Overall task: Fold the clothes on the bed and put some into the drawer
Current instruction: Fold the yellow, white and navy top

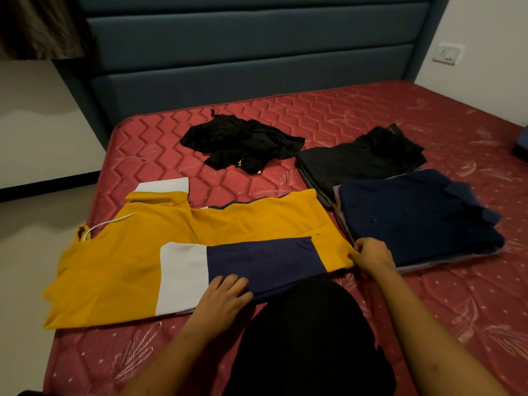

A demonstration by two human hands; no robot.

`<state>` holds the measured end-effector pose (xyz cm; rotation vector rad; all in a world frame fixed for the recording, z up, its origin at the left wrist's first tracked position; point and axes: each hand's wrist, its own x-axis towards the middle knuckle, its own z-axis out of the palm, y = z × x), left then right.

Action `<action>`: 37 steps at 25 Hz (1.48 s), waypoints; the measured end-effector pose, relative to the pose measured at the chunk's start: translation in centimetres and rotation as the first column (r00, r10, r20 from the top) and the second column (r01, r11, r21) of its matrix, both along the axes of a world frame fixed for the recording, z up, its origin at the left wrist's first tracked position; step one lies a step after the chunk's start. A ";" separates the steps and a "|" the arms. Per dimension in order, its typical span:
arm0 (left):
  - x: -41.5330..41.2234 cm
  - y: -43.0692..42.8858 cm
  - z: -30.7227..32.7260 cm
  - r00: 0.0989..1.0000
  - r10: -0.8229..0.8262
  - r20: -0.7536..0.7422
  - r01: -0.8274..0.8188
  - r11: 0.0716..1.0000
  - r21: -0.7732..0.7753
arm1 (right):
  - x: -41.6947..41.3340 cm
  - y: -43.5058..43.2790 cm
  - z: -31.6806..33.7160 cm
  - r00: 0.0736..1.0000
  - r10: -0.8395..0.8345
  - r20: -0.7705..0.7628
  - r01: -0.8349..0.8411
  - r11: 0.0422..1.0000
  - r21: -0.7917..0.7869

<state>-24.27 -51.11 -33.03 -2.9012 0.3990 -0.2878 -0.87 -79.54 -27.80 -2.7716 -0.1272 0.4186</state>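
right hand point(371, 257) pinches yellow shirt point(137, 252) edge, left hand point(225, 295) flat on its folded navy sleeve point(263, 261), navy stack point(414, 218) just beyond right hand, black heap point(243, 144) well past both.

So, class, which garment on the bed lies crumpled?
The black garment nearest the headboard; the yellow shirt lies flat, the navy stack and grey stack sit folded.

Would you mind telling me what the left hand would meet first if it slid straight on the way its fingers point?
The left hand rests on the navy panel of the yellow shirt. Beyond that shirt, it would probably reach the folded navy shirt first, though depth is uncertain.
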 end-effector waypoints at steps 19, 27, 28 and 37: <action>-1.5 3.8 1.9 0.836 0.499 -0.229 -0.549 0.764 -0.339 | -2.5 12.1 0.0 0.740 0.651 -0.168 -0.672 0.712 -0.202; 3.4 4.5 -0.2 0.729 0.467 -0.500 -0.631 0.741 -0.230 | -6.6 18.9 -2.2 0.659 0.707 -0.256 -0.750 0.643 -0.152; 3.4 5.0 -0.4 0.705 0.470 -0.531 -0.657 0.715 -0.239 | -5.9 18.6 -2.3 0.679 0.683 -0.268 -0.730 0.667 -0.148; 8.7 7.2 1.6 0.694 0.565 -0.446 -0.686 0.708 -0.170 | 0.3 19.7 -2.9 0.858 0.509 0.069 -0.492 0.853 -0.174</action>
